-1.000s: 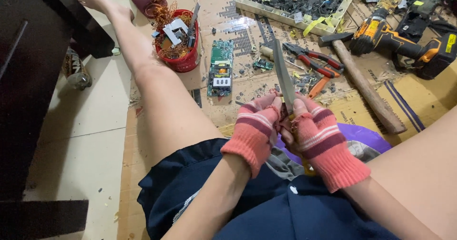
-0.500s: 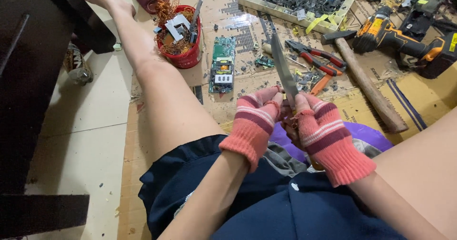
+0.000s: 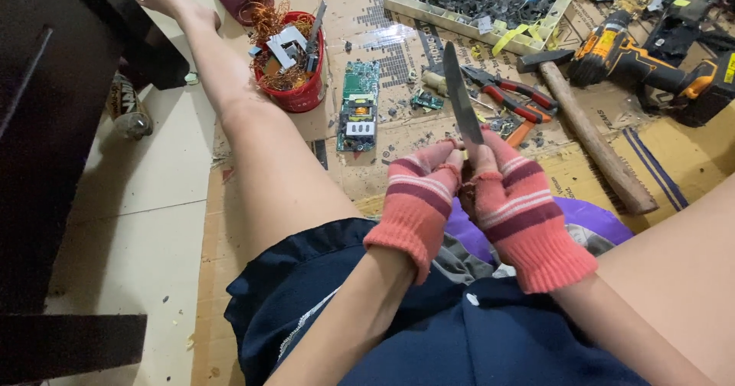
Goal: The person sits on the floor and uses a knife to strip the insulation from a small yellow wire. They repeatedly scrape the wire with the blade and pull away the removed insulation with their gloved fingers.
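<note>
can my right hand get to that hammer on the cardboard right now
Probably not at once: the right hand grips a knife. The hammer lies nearby to its right, nothing between.

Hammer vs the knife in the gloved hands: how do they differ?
The hammer lies flat on the cardboard, untouched; the knife is held between the left hand and right hand, blade pointing up and away. The hammer has a thick wooden handle with a dark head; the knife shows a thin, flat grey blade. Both are long, straight tools.
</note>
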